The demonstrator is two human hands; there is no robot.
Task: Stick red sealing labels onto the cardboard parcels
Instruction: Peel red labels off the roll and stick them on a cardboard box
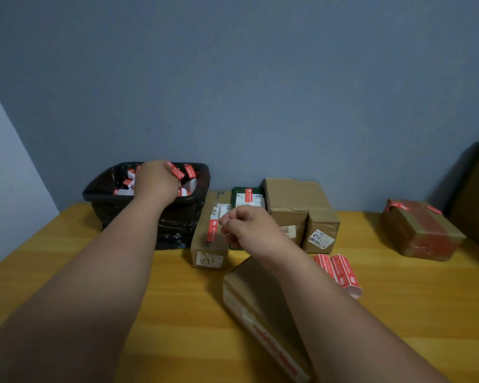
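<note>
A yellow wooden table (67, 272) fills the lower view, its far edge meeting a blue wall (260, 78). Its widest bare stretches lie at the near left and the near right; the back is crowded.

At the back left stands a black bin (177, 225) lined with a black bag, its right wall just beside a long cardboard parcel (209, 244) that already bears a red sealing label (212, 230) along its top. Behind that parcel lies a green packet (248, 196) with another red label. Right of it stand two brown boxes (302, 211) touching each other, white stickers on their near faces. Well apart, near the right edge, sits a parcel wrapped in red tape (421, 230), with open tabletop between it and the boxes. Nearest the person, a flat cardboard parcel (260, 305) lies tilted, partly under the right forearm, with red print on its near side. Just beside it rests a strip of red labels (340, 270).

The left hand (156, 179) reaches over the bin's rim, fingers curled round a used label backing (176, 170) above the discarded scraps (127, 183). The right hand (246, 228) hovers above the long parcel, fingers curled in loosely; whether it holds anything cannot be told.
</note>
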